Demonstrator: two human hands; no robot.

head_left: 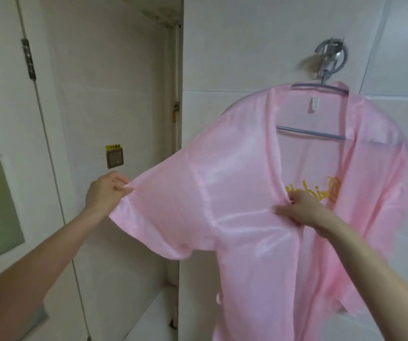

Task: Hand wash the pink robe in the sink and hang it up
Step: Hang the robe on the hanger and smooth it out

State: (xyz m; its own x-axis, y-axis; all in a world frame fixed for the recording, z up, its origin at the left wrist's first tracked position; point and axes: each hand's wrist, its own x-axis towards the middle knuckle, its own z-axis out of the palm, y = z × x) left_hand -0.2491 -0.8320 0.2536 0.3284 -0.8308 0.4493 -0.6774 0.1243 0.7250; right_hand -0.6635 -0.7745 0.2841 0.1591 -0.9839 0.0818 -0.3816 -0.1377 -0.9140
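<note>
Against white wall tile (247, 45), head view: pink robe (247, 193) hangs on a grey hanger (321, 86) from a wall hook (331, 57). Left hand (104, 190): grip pinched on the sleeve cuff (134, 190), sleeve drawn out sideways, taut. Right hand (301, 210): grip pinched on the front edge beside the yellow lettering (331, 190).

Judgement: satin-like cloth, thin, light, limp, probably slippery. Take it at seamed edges or the cuff, not mid-panel.

Hem cut off below. Far shoulder and hook blurred. Lettering partly covered. Sink not in view. Wet or dry: cannot tell.
</note>
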